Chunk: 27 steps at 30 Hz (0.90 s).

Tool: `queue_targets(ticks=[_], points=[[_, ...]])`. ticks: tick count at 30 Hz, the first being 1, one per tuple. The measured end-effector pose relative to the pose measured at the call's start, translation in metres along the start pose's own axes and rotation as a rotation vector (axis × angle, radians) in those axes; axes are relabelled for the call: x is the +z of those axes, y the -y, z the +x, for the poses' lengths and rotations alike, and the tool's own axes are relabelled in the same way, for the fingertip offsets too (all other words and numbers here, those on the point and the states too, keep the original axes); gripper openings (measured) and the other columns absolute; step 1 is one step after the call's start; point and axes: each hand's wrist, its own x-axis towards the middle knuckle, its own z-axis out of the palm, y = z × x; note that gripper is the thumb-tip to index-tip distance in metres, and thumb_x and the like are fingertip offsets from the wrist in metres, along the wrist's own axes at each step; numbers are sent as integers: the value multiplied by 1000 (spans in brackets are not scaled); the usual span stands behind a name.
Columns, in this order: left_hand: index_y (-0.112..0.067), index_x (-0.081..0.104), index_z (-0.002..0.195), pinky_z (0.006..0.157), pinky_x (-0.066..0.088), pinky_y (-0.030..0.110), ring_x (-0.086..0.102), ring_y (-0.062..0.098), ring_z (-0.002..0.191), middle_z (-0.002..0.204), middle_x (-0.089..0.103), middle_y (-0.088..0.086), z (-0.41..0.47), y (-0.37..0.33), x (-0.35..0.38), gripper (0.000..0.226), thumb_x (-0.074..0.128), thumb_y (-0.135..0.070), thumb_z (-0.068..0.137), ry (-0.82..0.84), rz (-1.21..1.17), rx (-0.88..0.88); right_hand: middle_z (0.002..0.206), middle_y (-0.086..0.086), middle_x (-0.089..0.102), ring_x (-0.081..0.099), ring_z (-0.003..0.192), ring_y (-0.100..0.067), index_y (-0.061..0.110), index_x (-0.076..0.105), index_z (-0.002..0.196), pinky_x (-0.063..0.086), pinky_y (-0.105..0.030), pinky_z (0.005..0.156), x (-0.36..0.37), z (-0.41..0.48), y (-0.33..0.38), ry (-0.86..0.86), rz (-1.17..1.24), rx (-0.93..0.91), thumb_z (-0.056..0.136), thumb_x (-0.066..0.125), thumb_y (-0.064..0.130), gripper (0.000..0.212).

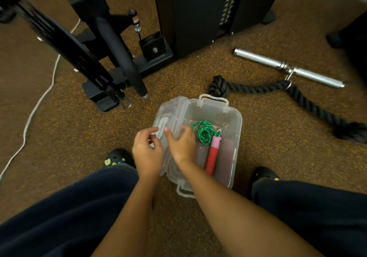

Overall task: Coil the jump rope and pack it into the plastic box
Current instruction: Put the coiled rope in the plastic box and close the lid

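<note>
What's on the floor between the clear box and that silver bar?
In the head view, a thick black rope lies on the floor between the box and the silver bar, clipped to the bar's ring.

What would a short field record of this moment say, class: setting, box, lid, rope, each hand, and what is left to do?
Setting: speckled gym floor, beside a black weight machine
Box: clear plastic box, open
Lid: clear lid, off to the box's left side, not closed
Rope: green jump rope coiled inside the box, with its red and pink handle
Left hand: fingers on the lid
Right hand: on the lid's edge beside the rope
Left to do: shut the lid
</note>
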Motion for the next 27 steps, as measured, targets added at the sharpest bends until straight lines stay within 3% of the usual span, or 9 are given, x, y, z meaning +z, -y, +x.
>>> queue_targets(ticks=[4,11,15,19,23,27], points=[[-11,64,98,78,45,28,55,16,90,98,58,4,3,12,-19,22,48,0,87,-53,-20,-154,123,-17,52,54,109,-32,4,42,121,43,-31,83,1,-3,10,28,-136,110,78,71,27,57],[-12,64,97,78,46,31,55,19,89,100,53,-1,1,17,-13,21,48,-2,88,-33,-71,-212,127,-16,55,57,113,-32,-1,39,128,46,-29,80,-5,3,24,112,-216,227,76,71,26,67],[-7,65,97,78,39,25,53,16,91,101,54,2,1,14,-7,21,47,-1,88,-48,-75,-204,117,-15,57,58,105,-29,3,42,118,39,-23,72,-11,2,23,158,-109,222,77,70,17,51],[-8,65,97,77,40,25,56,21,93,103,56,7,-1,13,1,20,49,-1,87,-42,-67,-193,102,-10,60,60,88,-26,17,39,94,45,-31,73,-22,0,14,140,-5,192,69,70,19,40],[-7,64,105,84,35,22,51,23,108,116,53,12,0,9,5,24,49,-3,87,-26,-21,-174,100,-14,65,61,79,-23,14,42,102,51,-34,73,-53,-6,8,183,227,162,77,66,7,36],[-10,51,128,105,34,42,44,29,122,133,43,13,-2,10,15,40,52,-17,89,65,81,-275,95,-8,65,65,84,-25,22,43,95,53,-40,83,-94,-8,-15,234,453,209,79,65,2,34]])
